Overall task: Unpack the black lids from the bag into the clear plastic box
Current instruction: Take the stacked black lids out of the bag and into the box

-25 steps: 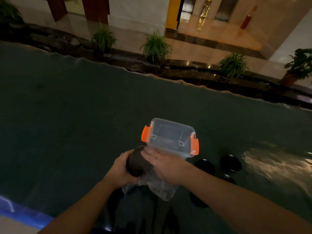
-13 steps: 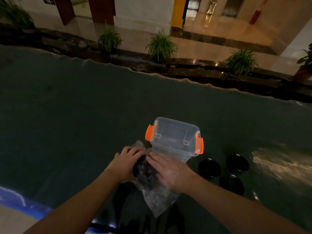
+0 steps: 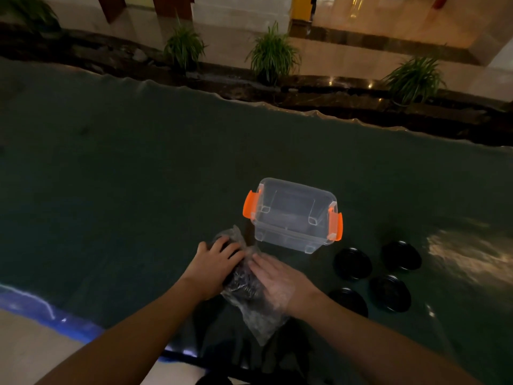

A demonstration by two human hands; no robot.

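Both hands press on the crinkled clear bag lying on the dark table: the left hand curls around black lids at its mouth, the right hand lies flat, fingers spread. The clear plastic box stands just beyond, and four loose lids lie to its right.

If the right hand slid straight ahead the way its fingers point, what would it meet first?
The right hand points up-left across the bag; it would likely meet the left hand's fingers first, not the clear box.
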